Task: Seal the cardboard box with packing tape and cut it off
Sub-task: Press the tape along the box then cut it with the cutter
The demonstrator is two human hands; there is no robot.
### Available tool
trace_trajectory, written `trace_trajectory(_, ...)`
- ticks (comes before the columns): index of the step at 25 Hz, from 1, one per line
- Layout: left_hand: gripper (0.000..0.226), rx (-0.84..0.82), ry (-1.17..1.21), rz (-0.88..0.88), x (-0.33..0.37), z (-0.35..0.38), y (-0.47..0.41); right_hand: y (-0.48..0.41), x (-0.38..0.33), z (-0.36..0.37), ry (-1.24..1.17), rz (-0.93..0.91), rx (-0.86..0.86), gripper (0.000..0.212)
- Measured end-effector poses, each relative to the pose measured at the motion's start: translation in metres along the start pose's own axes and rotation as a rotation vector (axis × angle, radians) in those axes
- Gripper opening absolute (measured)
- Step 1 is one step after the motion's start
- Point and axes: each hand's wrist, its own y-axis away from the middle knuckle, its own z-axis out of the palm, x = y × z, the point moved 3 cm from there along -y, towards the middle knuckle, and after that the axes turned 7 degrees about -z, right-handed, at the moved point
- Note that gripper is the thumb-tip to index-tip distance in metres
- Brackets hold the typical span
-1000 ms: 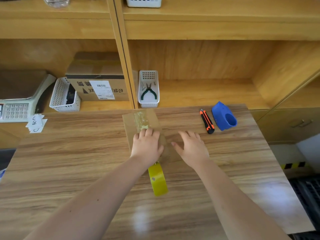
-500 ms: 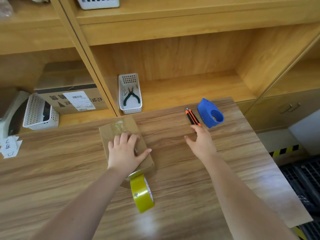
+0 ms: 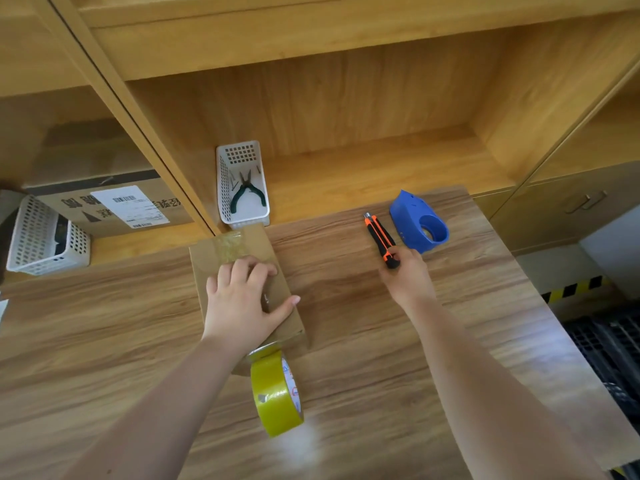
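Observation:
A small flat cardboard box (image 3: 242,245) lies on the wooden table (image 3: 104,341), with clear tape along its top. My left hand (image 3: 242,303) presses flat on the box, fingers spread. A yellow roll of packing tape (image 3: 275,391) stands on edge at the box's near end, its strip still joined to the box. An orange-and-black utility knife (image 3: 379,237) lies to the right. My right hand (image 3: 405,275) has its fingers closed around the knife's near end, which still rests on the table.
A blue tape dispenser (image 3: 420,223) sits just right of the knife. On the shelf behind are a white basket with pliers (image 3: 242,188), a labelled carton (image 3: 114,206) and another white basket (image 3: 41,237). The table's right edge drops to the floor.
My right hand left the box, went right and forward, and closed on the knife's handle. My left hand stayed pressed on the box. The view tilted and shifted.

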Motion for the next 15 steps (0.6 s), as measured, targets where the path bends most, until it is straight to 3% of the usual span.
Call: trace_trajectory(15,0.058,0.041,0.028,0.042,0.007,0.008,-0.012,-0.053,0.024,0.04,0.224,0.065,-0.067,0.055)
